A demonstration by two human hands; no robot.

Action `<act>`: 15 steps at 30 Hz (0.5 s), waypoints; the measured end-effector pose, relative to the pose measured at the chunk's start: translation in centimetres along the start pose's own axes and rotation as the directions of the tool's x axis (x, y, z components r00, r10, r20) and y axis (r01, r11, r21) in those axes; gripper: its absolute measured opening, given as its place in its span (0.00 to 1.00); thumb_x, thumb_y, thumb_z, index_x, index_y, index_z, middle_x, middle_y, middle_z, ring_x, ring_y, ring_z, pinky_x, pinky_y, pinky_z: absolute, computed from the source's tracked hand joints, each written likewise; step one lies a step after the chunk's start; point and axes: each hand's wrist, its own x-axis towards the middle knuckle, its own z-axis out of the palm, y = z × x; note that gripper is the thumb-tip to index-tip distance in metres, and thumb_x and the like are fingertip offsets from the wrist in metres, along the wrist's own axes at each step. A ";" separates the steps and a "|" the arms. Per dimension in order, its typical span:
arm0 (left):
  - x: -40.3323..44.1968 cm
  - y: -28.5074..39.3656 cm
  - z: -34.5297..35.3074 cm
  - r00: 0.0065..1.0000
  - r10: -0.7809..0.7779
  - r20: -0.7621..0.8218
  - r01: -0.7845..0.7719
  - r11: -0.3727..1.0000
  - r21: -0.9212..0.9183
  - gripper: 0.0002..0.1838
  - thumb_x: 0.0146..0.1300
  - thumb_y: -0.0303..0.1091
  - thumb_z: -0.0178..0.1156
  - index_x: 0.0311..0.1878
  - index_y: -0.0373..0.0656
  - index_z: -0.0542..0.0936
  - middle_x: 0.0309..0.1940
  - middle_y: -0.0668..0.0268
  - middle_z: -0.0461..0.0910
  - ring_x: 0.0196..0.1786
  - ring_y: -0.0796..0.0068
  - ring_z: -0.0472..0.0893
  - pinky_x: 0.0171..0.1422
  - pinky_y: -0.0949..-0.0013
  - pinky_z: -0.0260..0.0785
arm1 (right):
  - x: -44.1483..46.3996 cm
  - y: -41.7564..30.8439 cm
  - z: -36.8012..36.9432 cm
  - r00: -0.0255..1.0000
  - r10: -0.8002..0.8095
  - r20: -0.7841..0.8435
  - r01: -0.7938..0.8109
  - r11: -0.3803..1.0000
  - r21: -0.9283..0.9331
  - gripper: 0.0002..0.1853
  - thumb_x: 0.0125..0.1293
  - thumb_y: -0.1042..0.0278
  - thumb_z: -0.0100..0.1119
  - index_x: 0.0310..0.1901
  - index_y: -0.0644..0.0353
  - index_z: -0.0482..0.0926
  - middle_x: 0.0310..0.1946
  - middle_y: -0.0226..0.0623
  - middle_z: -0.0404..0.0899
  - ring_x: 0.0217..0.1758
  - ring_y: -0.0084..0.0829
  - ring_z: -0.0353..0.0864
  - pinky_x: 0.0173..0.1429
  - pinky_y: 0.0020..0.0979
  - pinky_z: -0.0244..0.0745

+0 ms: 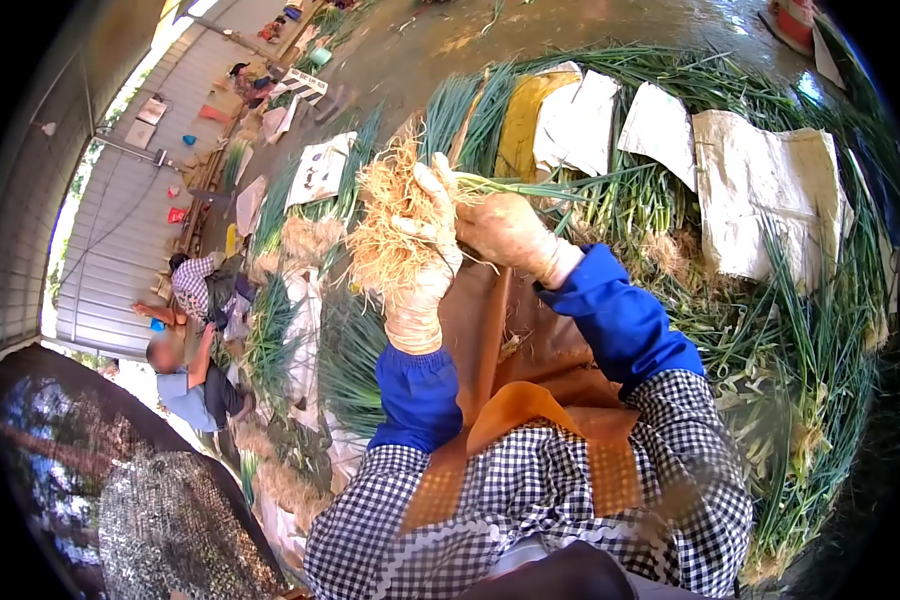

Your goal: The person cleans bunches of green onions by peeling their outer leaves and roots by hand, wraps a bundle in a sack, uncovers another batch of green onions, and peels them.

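Note:
My left hand (pixel 425 270), in a pale, soiled glove, is closed round a bunch of spring onions (pixel 385 225). Its thick tangle of straw-coloured roots faces left and up. Close against the bunch on the right is my right hand (pixel 505 228), gloved too, with its fingers bent in on the stalks. A few green leaves (pixel 530 187) stick out to the right above that hand. The exact grip of the right fingertips is partly hidden. Below both hands, a brown apron (pixel 540 330) covers my lap.
Heaps of spring onions (pixel 610 205) curve round my right side, partly covered by white sacks (pixel 770 190) and a yellow one. More bundles (pixel 280 335) lie along the left. Other people (pixel 195 385) sit at the left by a corrugated wall (pixel 110 290). Wet floor (pixel 410 60) lies ahead.

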 end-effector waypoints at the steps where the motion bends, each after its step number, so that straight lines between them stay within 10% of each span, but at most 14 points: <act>1: -0.2 0.1 0.1 1.000 -0.009 0.009 0.009 1.000 -0.003 0.23 0.56 0.29 0.55 0.58 0.43 0.70 0.59 0.55 0.61 0.56 0.65 0.72 0.38 0.68 0.80 | 0.0 -0.4 -0.3 0.999 -0.036 0.028 0.036 0.999 0.013 0.12 0.64 0.60 0.50 0.35 0.61 0.75 0.23 0.43 0.69 0.27 0.40 0.71 0.32 0.33 0.68; 2: -0.3 0.3 0.2 1.000 -0.019 0.021 0.019 1.000 -0.007 0.23 0.56 0.29 0.55 0.58 0.42 0.69 0.59 0.55 0.62 0.56 0.65 0.72 0.38 0.68 0.80 | -0.6 0.7 -0.5 0.938 -0.248 -0.240 0.326 0.868 0.374 0.14 0.66 0.60 0.48 0.28 0.61 0.73 0.19 0.36 0.66 0.21 0.33 0.66 0.27 0.33 0.63; 3: -0.5 0.4 0.2 0.999 -0.032 0.011 0.032 0.999 -0.008 0.23 0.56 0.29 0.55 0.58 0.42 0.69 0.59 0.56 0.62 0.56 0.65 0.72 0.38 0.68 0.80 | -2.5 0.0 -2.7 0.999 -0.033 0.034 -0.004 0.639 0.769 0.14 0.67 0.61 0.46 0.28 0.59 0.73 0.19 0.30 0.66 0.19 0.24 0.63 0.25 0.27 0.61; 6: -0.8 0.5 0.1 1.000 -0.010 0.023 0.010 1.000 0.029 0.23 0.56 0.30 0.55 0.57 0.41 0.69 0.59 0.57 0.63 0.56 0.66 0.72 0.38 0.68 0.80 | -7.3 1.7 -4.9 0.976 0.103 -0.190 0.167 0.194 0.967 0.15 0.67 0.62 0.44 0.25 0.60 0.71 0.14 0.27 0.66 0.14 0.20 0.61 0.21 0.22 0.59; 10: 0.5 0.8 -1.1 1.000 -0.005 0.017 0.004 0.999 0.036 0.25 0.55 0.31 0.56 0.59 0.41 0.67 0.58 0.58 0.65 0.56 0.68 0.72 0.41 0.68 0.78 | -7.0 0.7 -4.2 0.929 0.363 0.078 -0.288 0.574 0.767 0.16 0.65 0.54 0.48 0.37 0.59 0.78 0.18 0.27 0.70 0.21 0.20 0.68 0.27 0.23 0.64; 15: 0.3 1.3 -3.1 0.974 -0.130 0.184 0.028 0.879 0.475 0.24 0.64 0.43 0.45 0.61 0.43 0.65 0.59 0.60 0.67 0.58 0.62 0.69 0.57 0.58 0.67 | -3.9 -2.8 -2.3 0.989 0.034 -0.145 0.009 0.959 0.285 0.17 0.61 0.53 0.53 0.26 0.59 0.75 0.15 0.30 0.73 0.21 0.27 0.74 0.26 0.34 0.67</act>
